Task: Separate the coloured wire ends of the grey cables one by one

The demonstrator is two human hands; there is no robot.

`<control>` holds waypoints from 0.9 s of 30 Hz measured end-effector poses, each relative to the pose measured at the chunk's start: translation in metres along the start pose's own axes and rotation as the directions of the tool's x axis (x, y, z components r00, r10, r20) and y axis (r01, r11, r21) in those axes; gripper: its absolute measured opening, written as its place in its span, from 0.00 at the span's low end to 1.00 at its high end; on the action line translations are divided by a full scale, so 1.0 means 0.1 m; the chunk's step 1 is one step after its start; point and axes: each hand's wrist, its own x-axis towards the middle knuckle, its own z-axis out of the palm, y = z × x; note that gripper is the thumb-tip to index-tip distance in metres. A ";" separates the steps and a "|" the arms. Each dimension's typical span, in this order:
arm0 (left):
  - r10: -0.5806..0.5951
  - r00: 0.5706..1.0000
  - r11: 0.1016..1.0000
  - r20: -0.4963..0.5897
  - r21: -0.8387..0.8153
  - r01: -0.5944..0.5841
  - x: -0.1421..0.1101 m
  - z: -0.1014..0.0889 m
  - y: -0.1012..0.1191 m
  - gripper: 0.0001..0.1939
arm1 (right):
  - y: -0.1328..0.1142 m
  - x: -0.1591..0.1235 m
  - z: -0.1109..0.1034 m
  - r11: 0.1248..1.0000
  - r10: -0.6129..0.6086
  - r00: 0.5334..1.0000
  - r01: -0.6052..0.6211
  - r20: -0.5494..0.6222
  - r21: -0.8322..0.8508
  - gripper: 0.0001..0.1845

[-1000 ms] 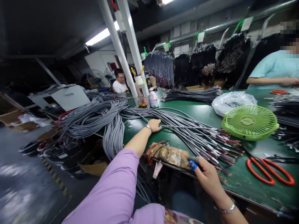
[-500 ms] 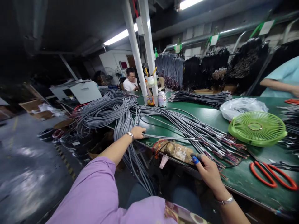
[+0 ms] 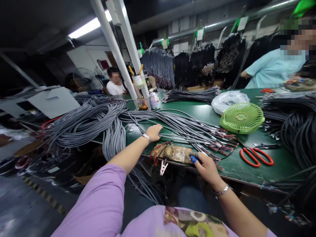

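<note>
A large bundle of grey cables (image 3: 103, 118) spills from the floor across the green table (image 3: 232, 168), ending in stripped coloured wire ends (image 3: 219, 141). My left hand (image 3: 154, 131) lies on these cables, fingers curled round one grey cable. My right hand (image 3: 206, 166) sits at the near table edge, beside a brown tape-wrapped block (image 3: 172, 153). Its thumb wears a blue cap, and thumb and finger pinch together; what they hold is hidden.
A green fan (image 3: 242, 117) lies flat, with red scissors (image 3: 256, 156) near it and a plastic bag (image 3: 229, 100) behind. Black cables (image 3: 296, 128) pile at right. White posts (image 3: 116, 52) rise mid-table. A person in light blue (image 3: 271, 69) works opposite; another person (image 3: 115, 85) sits far left.
The view has swung. My left hand has gone from the table edge back out onto the cable bundle. My right hand has stayed by the brown block.
</note>
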 end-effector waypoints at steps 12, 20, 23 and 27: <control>0.025 0.986 1.000 0.162 -0.023 -0.022 0.48 0.07 0.26 0.19 | 0.02 0.02 -0.03 0.998 0.007 1.000 -0.006 -0.012 0.070 0.16; -0.209 0.978 0.978 -0.023 -0.031 0.208 -0.42 -0.50 0.03 0.14 | 0.10 0.04 0.00 0.997 -0.044 0.998 0.046 -0.037 0.054 0.16; -0.250 0.946 0.964 -0.205 -0.149 0.222 -0.81 -0.85 0.01 0.13 | 0.13 0.05 0.02 0.999 -0.034 0.998 0.036 -0.052 0.039 0.16; -0.142 0.970 0.974 -0.199 -0.205 0.100 -1.16 -1.08 0.38 0.11 | 0.16 0.08 0.01 0.999 0.009 0.999 -0.007 -0.039 0.037 0.17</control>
